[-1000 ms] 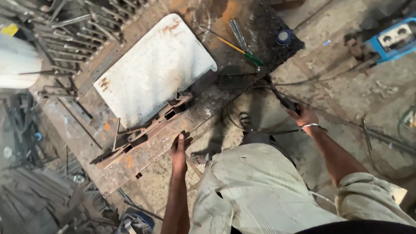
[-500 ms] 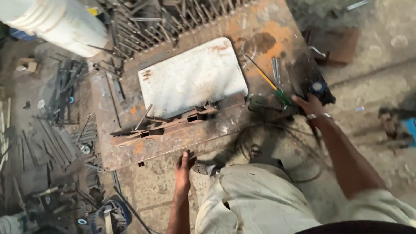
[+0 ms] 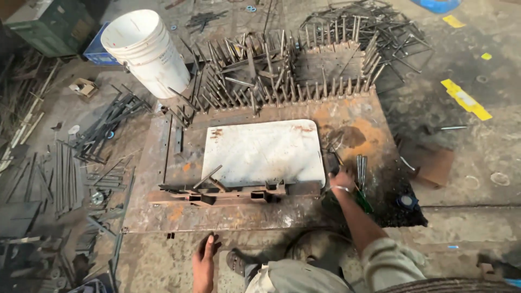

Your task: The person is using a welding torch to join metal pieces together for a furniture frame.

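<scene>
Gripping a dark tool [image 3: 331, 163] at the white plate's [image 3: 260, 152] right edge, the right hand [image 3: 342, 179] is closed; the left hand [image 3: 205, 260] hangs open, empty, below the bench [image 3: 228, 217]. Risk: rods [image 3: 361, 168] beside the wrist could be knocked off, or the cable [image 3: 309, 239] snagged by the foot.

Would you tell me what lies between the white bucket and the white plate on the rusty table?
In the head view, a heap of dark metal rods lies between the white bucket and the white plate.

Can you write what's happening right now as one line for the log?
right hand on dark tool at white plate's edge | left hand open, near rusty table front | metal bars on table | white bucket behind
</scene>
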